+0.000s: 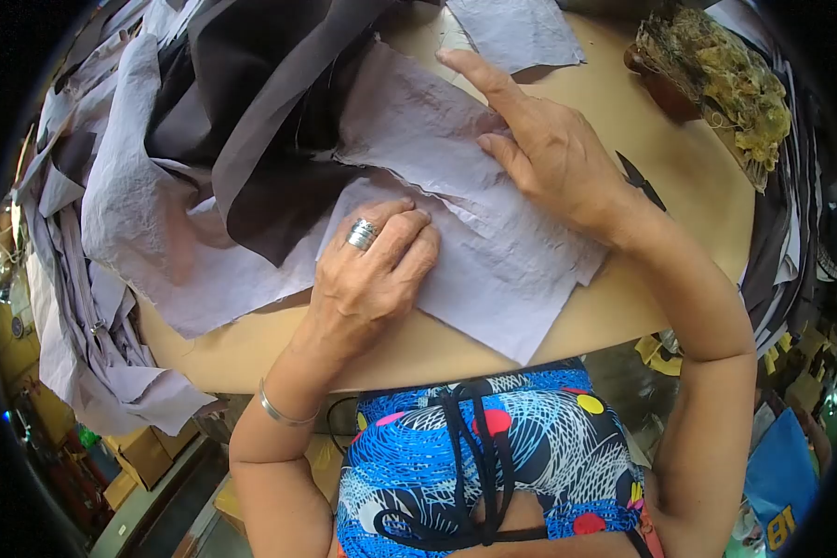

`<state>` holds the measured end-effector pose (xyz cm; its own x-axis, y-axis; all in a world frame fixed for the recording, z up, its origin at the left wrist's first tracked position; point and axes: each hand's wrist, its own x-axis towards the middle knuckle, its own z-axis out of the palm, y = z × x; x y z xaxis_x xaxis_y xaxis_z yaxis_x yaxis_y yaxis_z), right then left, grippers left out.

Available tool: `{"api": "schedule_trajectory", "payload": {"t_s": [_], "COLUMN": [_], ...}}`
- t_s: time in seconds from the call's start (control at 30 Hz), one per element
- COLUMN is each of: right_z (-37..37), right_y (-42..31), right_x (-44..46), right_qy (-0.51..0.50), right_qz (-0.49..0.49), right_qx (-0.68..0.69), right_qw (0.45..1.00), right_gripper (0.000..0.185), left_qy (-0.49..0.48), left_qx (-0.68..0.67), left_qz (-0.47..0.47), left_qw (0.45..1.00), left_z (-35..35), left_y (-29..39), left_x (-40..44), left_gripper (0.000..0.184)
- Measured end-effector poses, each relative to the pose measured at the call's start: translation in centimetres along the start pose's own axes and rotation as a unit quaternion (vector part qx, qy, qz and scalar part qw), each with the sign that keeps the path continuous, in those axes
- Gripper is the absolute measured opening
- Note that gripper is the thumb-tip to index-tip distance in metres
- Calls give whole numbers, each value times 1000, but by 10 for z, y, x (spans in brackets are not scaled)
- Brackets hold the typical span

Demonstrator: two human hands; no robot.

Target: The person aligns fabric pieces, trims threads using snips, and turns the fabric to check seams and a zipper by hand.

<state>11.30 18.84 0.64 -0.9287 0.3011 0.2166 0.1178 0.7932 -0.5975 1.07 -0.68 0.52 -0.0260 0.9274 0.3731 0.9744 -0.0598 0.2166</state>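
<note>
Pale lilac fabric pieces (502, 270) lie on the tan tabletop, with a raised seam or overlapped edge running between my hands. My left hand (372, 265), wearing a silver ring and a bangle, has its fingers curled down on the fabric near that edge; the thumb is hidden. Across the right part of the cloth rests my right hand (558, 158). Its index finger stretches to the upper left and the thumb stands apart; the other fingers are mostly out of sight. Just beyond the right wrist are black-bladed snips or scissors (640, 181), partly covered.
Dark brown fabric (260, 121) is heaped at upper left, over more lilac cloth (149, 223). Strips of cloth (74, 279) hang off the left edge. A clump of tangled yellowish threads (716, 79) sits at upper right. Another lilac piece (521, 33) lies at the top.
</note>
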Motion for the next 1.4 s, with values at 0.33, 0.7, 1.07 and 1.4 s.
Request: {"api": "schedule_trajectory", "payload": {"t_s": [0.33,0.7,1.07,1.4], "right_z": [1,4,1,3], "right_y": [4,14,14,19], "right_x": [-12,-12,-11,-8], "right_qy": [67,66,23,65], "right_qz": [-38,-78,-69,-110], "right_qx": [32,-8,26,-5], "right_qw": [997,995,997,992], "right_gripper": [66,66,65,56], "left_qy": [9,49,42,45], "left_qx": [-36,24,6,13], "left_qz": [38,26,52,64], "left_qw": [999,998,998,997], "left_z": [6,12,15,14], "left_y": [9,0,4,4], "left_x": [5,18,13,20], "left_gripper": [28,25,28,33]}}
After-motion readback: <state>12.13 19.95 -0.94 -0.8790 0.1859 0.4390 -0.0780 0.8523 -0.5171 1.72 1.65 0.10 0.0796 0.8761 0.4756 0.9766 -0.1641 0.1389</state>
